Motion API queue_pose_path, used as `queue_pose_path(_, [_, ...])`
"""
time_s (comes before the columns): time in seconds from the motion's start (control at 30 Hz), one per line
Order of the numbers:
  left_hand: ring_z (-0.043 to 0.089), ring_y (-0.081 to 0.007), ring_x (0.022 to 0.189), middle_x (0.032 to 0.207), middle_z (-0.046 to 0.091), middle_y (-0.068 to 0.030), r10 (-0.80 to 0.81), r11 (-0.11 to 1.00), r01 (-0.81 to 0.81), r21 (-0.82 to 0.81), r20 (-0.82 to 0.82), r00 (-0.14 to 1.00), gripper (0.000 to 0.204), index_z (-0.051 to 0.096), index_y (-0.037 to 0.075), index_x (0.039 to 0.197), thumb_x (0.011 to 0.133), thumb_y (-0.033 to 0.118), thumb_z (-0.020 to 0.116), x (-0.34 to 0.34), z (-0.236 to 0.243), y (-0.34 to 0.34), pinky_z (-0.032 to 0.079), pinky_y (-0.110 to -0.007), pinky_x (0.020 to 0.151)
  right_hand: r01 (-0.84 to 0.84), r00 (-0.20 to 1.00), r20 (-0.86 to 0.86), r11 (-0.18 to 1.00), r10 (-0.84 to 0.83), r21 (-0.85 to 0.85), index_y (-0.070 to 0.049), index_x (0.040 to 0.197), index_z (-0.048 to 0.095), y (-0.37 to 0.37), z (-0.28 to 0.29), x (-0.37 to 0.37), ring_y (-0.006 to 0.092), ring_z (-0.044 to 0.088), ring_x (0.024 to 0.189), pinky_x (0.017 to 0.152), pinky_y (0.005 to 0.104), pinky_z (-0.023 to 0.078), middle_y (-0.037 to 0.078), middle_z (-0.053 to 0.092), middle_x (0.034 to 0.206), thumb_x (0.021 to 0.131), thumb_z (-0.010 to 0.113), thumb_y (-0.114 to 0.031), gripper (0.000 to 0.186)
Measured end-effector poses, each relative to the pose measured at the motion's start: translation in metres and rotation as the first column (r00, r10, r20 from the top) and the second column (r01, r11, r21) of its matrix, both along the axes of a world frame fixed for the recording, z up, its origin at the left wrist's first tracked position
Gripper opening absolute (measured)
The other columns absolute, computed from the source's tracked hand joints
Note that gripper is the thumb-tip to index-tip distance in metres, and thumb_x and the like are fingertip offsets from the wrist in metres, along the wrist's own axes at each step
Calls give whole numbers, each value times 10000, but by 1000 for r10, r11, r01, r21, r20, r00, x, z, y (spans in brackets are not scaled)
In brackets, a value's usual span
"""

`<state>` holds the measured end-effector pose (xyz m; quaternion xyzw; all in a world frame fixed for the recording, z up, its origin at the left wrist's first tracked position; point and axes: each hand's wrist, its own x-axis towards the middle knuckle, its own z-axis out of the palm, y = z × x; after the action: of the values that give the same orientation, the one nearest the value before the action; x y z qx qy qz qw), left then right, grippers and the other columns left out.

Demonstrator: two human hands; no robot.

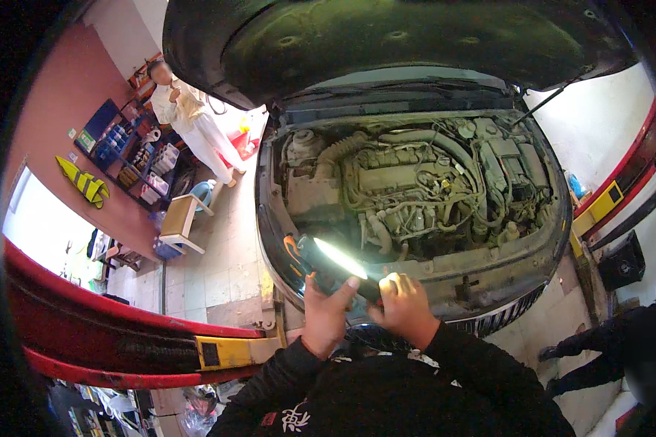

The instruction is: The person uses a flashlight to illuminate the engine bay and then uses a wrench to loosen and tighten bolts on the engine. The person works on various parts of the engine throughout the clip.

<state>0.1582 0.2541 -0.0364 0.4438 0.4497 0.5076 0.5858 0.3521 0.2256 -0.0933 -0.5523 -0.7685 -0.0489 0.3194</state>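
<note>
A work light [339, 255] with a glowing white strip, a dark body and orange at its upper end is in both my hands, over the front edge of an open car. My left hand [326, 309] grips it from below, thumb near the strip. My right hand [404, 309] has its fingers curled round the lamp's lower right end. Beyond the lamp lies the dusty engine bay [408, 189], with hoses and a ribbed intake pipe, under the raised hood [393, 44].
Red lift posts with yellow parts [222, 353] stand either side. A person in white [197, 127] stands back left near shelves [124, 149] and a chair [178, 226]. Another person's dark-clothed legs [598, 349] show at right, near a black box [619, 258]. A hi-vis vest [84, 182] hangs left.
</note>
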Motion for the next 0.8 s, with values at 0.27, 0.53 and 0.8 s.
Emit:
queue_pose_path(0.27, [687,-148,1064,1196,716,-39,197,826,194,530,-593,780,374,591,45,1342,1032,17,798,3,5,57,565,-324,916,4,1000,-18,997,-6,-79,-78,1045,634,51,-8,3,349,692,980,813,497,574,117,656,1018,789,895,-390,480])
queue_pose_path(0.53, [684,-159,1110,1236,716,-50,32,973,-21,230,-44,999,412,591,29,1368,1008,-35,782,-4,-1,107,563,-341,985,-16,998,-70,987,5,-159,-83,1125,642,100,-8,-16,368,698,1008,813,513,590,128,664,1038,833,875,-382,479])
queue_pose_path(0.8, [701,-169,1091,1231,752,-67,199,918,-56,393,-333,922,471,655,8,1341,916,13,857,-95,-27,268,579,-352,984,-97,995,-45,898,86,-428,-62,1300,603,142,-53,-52,407,695,1063,858,551,589,169,660,1128,904,853,-394,574])
